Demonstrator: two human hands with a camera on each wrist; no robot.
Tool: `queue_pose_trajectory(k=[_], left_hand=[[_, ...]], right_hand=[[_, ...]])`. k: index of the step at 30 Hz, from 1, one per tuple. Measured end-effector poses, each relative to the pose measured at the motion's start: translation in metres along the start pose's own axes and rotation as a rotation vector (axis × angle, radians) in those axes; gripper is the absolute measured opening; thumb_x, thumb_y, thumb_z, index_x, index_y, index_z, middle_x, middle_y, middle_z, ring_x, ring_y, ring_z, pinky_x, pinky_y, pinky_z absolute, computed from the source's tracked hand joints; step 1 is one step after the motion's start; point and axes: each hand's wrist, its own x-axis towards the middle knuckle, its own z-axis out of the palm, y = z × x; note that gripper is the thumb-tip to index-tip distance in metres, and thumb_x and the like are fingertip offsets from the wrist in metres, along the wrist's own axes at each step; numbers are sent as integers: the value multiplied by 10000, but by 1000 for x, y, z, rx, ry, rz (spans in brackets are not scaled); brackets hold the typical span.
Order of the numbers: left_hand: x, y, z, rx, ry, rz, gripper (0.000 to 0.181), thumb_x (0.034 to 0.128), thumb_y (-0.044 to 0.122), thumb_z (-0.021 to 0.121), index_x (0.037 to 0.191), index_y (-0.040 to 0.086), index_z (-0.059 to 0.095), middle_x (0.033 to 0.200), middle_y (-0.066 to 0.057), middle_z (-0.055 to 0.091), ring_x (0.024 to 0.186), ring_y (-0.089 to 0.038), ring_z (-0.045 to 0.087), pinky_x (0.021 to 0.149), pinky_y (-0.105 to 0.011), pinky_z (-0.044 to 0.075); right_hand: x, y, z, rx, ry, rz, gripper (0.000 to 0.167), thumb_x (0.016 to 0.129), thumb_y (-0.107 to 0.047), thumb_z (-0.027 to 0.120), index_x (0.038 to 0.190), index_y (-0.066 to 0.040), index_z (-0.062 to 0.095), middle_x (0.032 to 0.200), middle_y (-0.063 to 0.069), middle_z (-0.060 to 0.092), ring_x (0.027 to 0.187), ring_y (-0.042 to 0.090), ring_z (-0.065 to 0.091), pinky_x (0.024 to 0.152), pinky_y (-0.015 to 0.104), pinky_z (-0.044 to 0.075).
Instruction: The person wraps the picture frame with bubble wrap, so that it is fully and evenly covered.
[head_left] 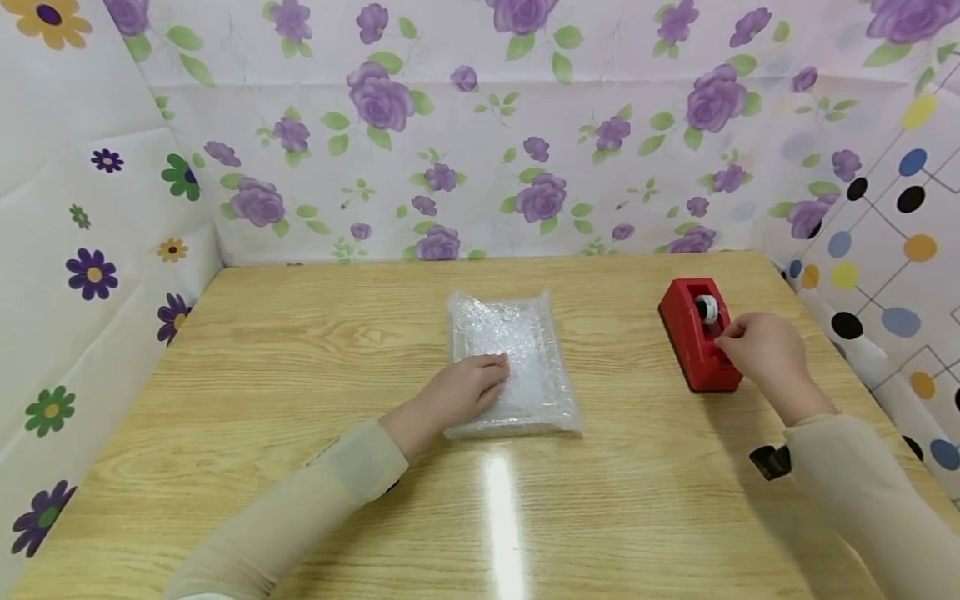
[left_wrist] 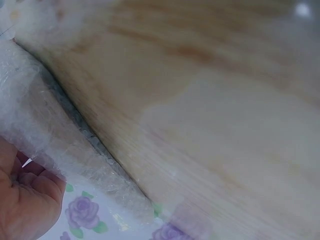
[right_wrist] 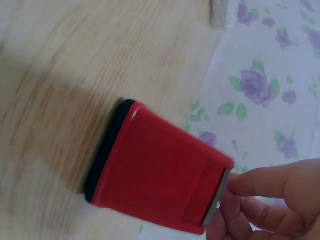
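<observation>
A flat package in clear bubble wrap (head_left: 528, 367) lies on the wooden table, near its middle. My left hand (head_left: 471, 387) rests on its left part, fingers slightly bent over the top; in the left wrist view the hand (left_wrist: 30, 200) appears beside the wrapped edge. To the right stands a red tape dispenser (head_left: 693, 342) with a small white-cored tape roll (head_left: 707, 309). My right hand (head_left: 768, 358) is at its cutter end, where thumb and forefinger pinch the tape's end. The clear tape itself is hardly visible. In the right wrist view, fingertips (right_wrist: 235, 185) meet the metal cutting edge (right_wrist: 215, 200).
The wooden tabletop (head_left: 300, 350) reaches back to a wall covering with purple flowers (head_left: 540, 198). A flowered sheet (head_left: 90, 333) hangs at the left, and a dotted one (head_left: 885, 275) at the right. Light glares on the table in front of the package.
</observation>
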Motion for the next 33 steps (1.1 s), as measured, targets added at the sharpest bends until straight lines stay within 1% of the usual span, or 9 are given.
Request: queue_pose_trajectory(k=[3,7,11,14,18,24,28,31,33], left_hand=[[-1,0,0,-1,-2,-3,285,944,104,567,1178,-43,636,1273,-205,593,1186,-317,573,1019,-392,457],[-1,-1,2,-5,-2,0,282,945,99,564,1176,-44,637,1271,-204,595,1188,-316,572,1023,-390,453],[0,-3,2,-5,1,7,281,944,98,564,1175,-44,637,1270,-211,592,1188,-322,571,1024,-390,453],[0,-2,0,0,2,5,281,944,98,564,1177,-43,636,1272,-214,589,1187,-326,572,1024,-391,452],[0,0,-1,-2,-2,2,281,946,96,559,1180,-41,634,1270,-212,591,1185,-325,573,1023,-392,452],[0,0,-1,1,-1,-2,285,944,99,561,1180,-44,633,1269,-213,591,1186,-328,572,1026,-397,448],[0,-1,-1,3,4,-11,286,943,100,564,1179,-45,633,1272,-214,589,1186,-330,572,1027,-399,448],[0,-1,0,-4,-1,-10,286,944,101,561,1181,-42,634,1272,-212,589,1188,-329,571,1026,-399,448],[0,-1,0,-8,-7,-8,288,946,103,556,1184,-40,633,1274,-210,589,1190,-327,570,1026,-399,449]], right_hand=[[0,-5,1,-25,13,-23,200,884,-123,564,808,47,638,676,126,612,626,260,528,500,280,382],[1,-5,-2,-22,-2,-27,197,866,-111,557,773,41,640,652,104,607,615,245,533,505,278,375],[4,-6,-6,2,-26,-4,196,852,-117,563,776,40,650,675,103,617,646,251,542,520,279,383],[7,-9,-10,34,-32,26,215,870,-131,557,826,60,645,714,129,632,666,255,558,512,266,411],[12,-9,-14,140,-93,84,283,901,-151,584,970,120,629,740,115,666,675,206,609,532,256,476],[20,-1,-18,359,-234,152,393,922,-150,604,1155,164,560,739,-46,672,673,52,639,651,243,575],[20,5,-20,403,-280,162,415,920,-174,620,1190,135,555,789,-104,641,705,24,608,676,219,563],[17,11,-23,419,-309,183,404,915,-214,630,1191,77,579,775,-144,628,715,29,587,681,218,540],[16,15,-23,461,-328,194,369,920,-212,622,1181,48,601,756,-163,637,713,28,596,689,222,541]])
